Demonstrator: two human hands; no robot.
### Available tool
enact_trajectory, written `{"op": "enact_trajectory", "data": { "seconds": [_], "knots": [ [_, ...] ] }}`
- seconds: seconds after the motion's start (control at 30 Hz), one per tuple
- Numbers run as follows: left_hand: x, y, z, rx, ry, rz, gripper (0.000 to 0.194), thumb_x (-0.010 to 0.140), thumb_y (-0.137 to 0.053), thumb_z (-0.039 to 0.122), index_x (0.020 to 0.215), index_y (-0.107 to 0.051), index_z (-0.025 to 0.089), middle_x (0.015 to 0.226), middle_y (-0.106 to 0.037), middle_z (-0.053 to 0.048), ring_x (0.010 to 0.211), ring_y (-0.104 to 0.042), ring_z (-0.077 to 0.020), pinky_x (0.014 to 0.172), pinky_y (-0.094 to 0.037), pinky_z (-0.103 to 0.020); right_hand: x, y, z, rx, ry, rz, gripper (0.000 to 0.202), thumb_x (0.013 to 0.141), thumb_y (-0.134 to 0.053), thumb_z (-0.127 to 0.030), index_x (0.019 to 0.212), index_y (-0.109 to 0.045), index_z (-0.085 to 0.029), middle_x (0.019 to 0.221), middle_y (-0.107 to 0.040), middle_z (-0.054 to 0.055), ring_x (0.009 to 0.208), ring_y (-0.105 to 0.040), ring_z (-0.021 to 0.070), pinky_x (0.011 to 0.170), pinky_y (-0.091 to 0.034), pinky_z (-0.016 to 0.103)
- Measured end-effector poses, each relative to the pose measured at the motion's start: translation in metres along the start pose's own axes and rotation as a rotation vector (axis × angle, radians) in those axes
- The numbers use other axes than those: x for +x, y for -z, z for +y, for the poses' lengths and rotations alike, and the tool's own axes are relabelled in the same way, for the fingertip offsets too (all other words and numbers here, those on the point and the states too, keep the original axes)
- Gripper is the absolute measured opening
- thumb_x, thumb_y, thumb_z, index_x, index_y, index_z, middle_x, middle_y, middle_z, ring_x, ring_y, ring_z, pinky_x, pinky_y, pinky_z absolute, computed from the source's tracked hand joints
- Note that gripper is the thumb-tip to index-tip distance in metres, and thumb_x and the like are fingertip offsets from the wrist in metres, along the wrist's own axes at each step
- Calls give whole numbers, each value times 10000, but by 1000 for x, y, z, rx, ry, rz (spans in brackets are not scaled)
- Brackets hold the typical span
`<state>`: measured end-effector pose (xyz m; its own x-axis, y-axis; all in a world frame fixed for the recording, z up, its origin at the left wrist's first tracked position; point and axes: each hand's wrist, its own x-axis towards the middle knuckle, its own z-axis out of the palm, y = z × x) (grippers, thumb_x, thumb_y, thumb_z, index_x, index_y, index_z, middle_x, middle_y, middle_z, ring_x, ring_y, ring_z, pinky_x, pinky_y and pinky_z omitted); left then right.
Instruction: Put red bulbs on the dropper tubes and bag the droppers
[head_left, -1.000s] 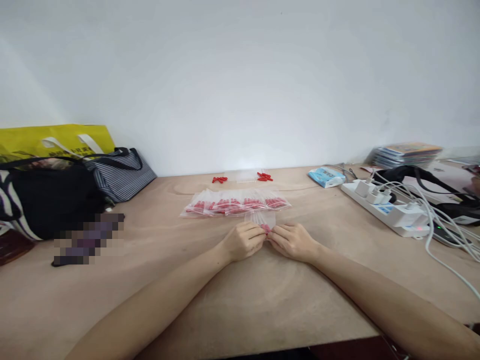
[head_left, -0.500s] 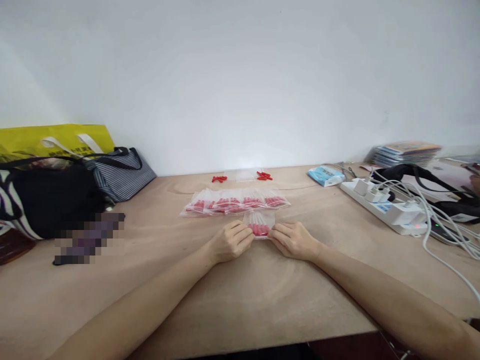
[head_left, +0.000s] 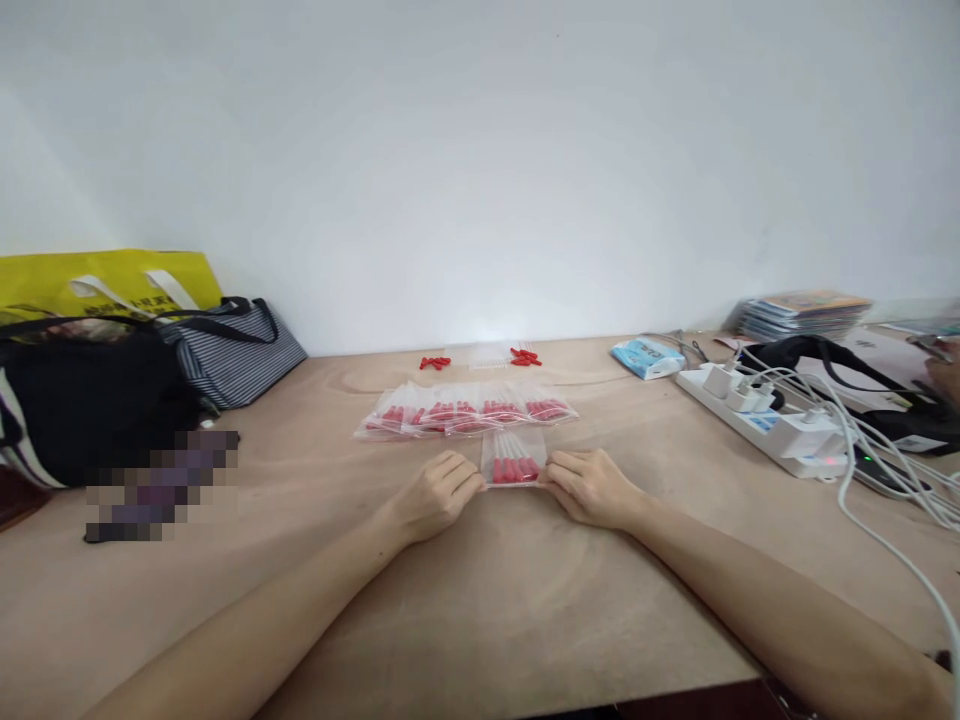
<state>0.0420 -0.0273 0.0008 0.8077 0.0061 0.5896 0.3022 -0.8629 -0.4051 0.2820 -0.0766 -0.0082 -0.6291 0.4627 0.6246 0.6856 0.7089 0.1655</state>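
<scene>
A small clear plastic zip bag (head_left: 492, 447) lies on the wooden table in front of me, holding several white sticks with red ends. At its near left corner, the fingers of my left hand (head_left: 442, 495) are pinched on the edge. My right hand (head_left: 589, 487) grips the near right corner, fingers curled and thumb partly hidden. Just beyond the bag is a row of overlapping filled bags (head_left: 469, 412) with the same red-ended pieces inside.
Near the wall lie two small piles of red pieces (head_left: 435, 363) and clear bags (head_left: 476, 354). To the left are a black bag (head_left: 90, 395), a striped bag (head_left: 236, 355) and a yellow bag (head_left: 142, 270). On the right are a blue packet (head_left: 646, 357) and a power strip (head_left: 750, 420) with cables.
My left hand has slid left and slightly nearer to me, to the bag's corner. More of the bag and its red ends shows between my hands. The whole view has shifted a little.
</scene>
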Motion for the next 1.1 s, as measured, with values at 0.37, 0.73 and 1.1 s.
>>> {"op": "enact_trajectory", "data": {
  "seconds": [0.37,0.73,1.1],
  "knots": [
    [4,1,3,-221,141,105,163,810,-499,266,893,-557,137,829,-620,-74,796,-555,-178,731,-462,-327,-5,7,3,252,-91,-87,204,857,-373,-206,772,-558,-189,782,-587,25,584,-528,77,490,-346,202],
    [43,-43,-15,-131,446,-74,273,742,-545,208,1010,-556,157,1027,-578,-78,963,-518,-211,868,-403,-373,-33,35,80,976,-878,428,323,712,-548,-517,722,-412,-225,708,-613,6,677,-619,173,685,-518,394],
    [91,-103,-22,41,187,-264,107,751,-513,67,811,-601,83,843,-636,-105,887,-569,-208,915,-373,-394,-56,-15,106,621,-903,329,280,757,-493,-472,710,-435,-202,1057,-567,125,946,-560,207,783,-454,398]
  ]
}}
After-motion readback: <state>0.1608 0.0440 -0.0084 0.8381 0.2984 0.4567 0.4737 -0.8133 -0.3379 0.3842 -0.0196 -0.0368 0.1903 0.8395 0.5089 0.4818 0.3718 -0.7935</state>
